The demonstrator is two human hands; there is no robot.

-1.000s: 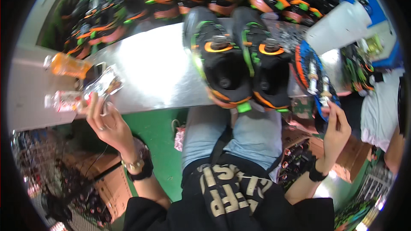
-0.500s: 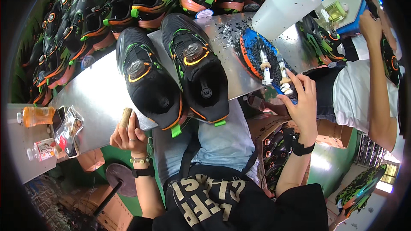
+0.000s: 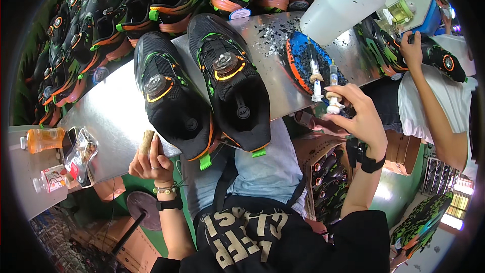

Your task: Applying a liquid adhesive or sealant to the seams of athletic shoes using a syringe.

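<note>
Two black shoes (image 3: 230, 76) with orange and green trim stand side by side on the metal table before me, heels toward me. Left of them, my left hand (image 3: 151, 164) is closed around a short brownish stick (image 3: 146, 142), by the table edge. On the right, my right hand (image 3: 358, 111) has thumb and fingers closed about the plunger end of a syringe (image 3: 333, 78). A second syringe (image 3: 315, 73) lies just left of it, on a blue and orange shoe sole (image 3: 294, 63) strewn with dark scraps.
A white plastic bottle (image 3: 343, 7) stands past the syringes. Rows of shoes (image 3: 101, 25) fill the far and left sides. Drink bottles (image 3: 44, 140) sit at left. At right, a co-worker's hand (image 3: 411, 50) is on a shoe (image 3: 442, 60). A box of shoes (image 3: 328, 177) stands below.
My right hand has moved slightly right and down, and its fingers have closed on the right-hand syringe. The left hand stays put. The co-worker's arm has come lower, with a shoe.
</note>
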